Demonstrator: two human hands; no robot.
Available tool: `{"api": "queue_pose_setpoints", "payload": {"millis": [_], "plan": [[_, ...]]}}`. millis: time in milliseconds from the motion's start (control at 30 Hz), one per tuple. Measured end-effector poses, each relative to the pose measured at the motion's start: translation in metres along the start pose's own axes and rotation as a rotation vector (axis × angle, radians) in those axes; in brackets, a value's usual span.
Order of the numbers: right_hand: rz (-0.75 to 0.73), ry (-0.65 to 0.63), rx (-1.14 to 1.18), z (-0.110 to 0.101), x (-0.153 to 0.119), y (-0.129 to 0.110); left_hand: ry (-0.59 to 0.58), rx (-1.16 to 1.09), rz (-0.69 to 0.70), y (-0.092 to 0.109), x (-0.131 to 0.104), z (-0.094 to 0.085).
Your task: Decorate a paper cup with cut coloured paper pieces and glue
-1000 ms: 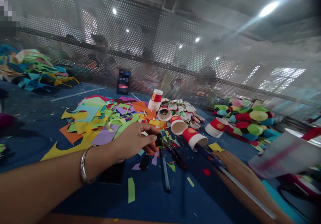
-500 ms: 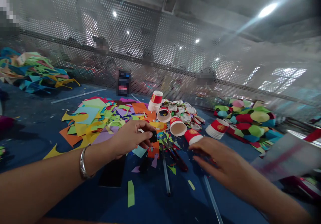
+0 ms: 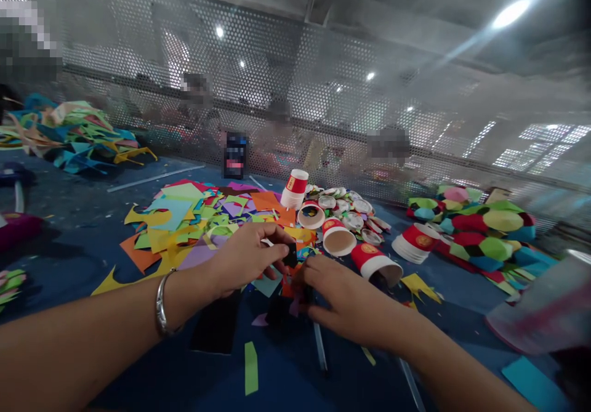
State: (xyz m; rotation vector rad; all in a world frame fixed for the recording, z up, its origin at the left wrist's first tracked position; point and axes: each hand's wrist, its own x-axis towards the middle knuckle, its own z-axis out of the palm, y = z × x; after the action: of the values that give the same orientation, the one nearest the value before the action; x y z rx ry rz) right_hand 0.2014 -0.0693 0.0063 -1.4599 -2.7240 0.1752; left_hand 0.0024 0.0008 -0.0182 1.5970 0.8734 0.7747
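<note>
Your left hand [image 3: 252, 255] has its thumb and forefinger pinched on a small black piece [image 3: 290, 255], held up in front of you near the middle of the desk [image 3: 286, 381]. Your right hand [image 3: 344, 292] is just beside it, its fingers curled downward over loose scraps; their tips are in shadow, so you cannot tell whether they grip anything. Below your left wrist, which wears a silver bracelet [image 3: 160, 304], lies a black sheet [image 3: 216, 326], with a light-green strip [image 3: 250, 369] nearer you. A clear rod [image 3: 319, 347] lies partly under your right hand. Beyond your hands, a pile of coloured paper [image 3: 184, 206] spreads to the left, and a red-and-white cup [image 3: 367, 257] lies on its side to the right.
</note>
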Motion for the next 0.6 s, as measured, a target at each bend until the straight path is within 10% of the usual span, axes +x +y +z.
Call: {"api": "queue_pose_setpoints", "payload": {"millis": [600], "plan": [[-0.014, -0.001, 0.124, 0.011, 0.003, 0.010, 0.047, 0.011, -0.057, 0.005, 0.002, 0.006]]}}
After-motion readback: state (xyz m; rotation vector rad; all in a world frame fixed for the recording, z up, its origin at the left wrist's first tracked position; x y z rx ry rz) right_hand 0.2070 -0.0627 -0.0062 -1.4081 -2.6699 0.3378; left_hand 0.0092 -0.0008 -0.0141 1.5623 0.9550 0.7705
